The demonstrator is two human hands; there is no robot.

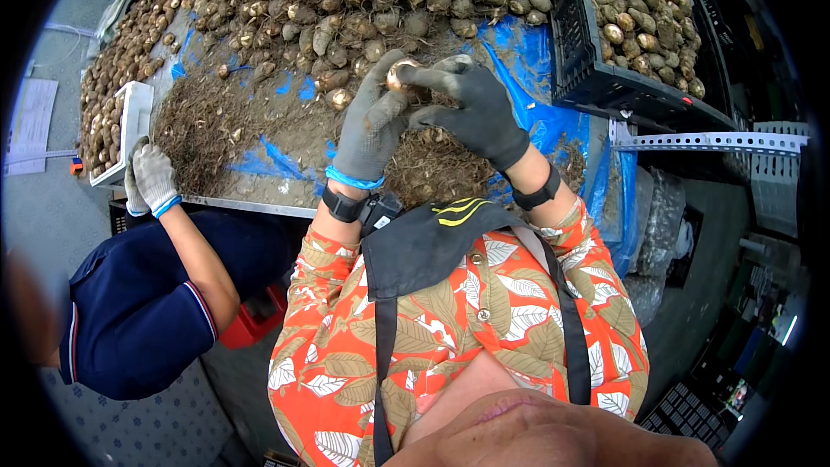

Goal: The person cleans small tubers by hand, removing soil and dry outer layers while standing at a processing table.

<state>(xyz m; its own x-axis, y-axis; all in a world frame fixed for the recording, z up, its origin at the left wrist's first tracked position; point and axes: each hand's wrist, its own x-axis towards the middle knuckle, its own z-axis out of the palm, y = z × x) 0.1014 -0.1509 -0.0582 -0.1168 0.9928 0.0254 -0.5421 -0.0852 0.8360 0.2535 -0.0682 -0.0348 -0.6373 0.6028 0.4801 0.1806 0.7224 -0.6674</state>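
A small brown taro corm [402, 74] with a pale cut end is between my two gloved hands, above the littered work table. My left hand [373, 121], in a grey glove with a blue cuff, is closed around its left side. Against its right side press the fingertips of my right hand [471, 104], which wears a darker glove; its fingers are bent. Just left of my left hand lies another taro corm [339, 99] with a pale end. Beneath my hands is a heap of brown root fibres [437, 164]. Part of the held corm is hidden by my fingers.
A big pile of hairy taro corms [346, 0] covers the table's far side. At the far right stands a black crate [575, 78] full of corms. Blue plastic sheet [540, 112] shows on the table. A gloved co-worker [156, 294] sits at left beside a white tray [130, 134].
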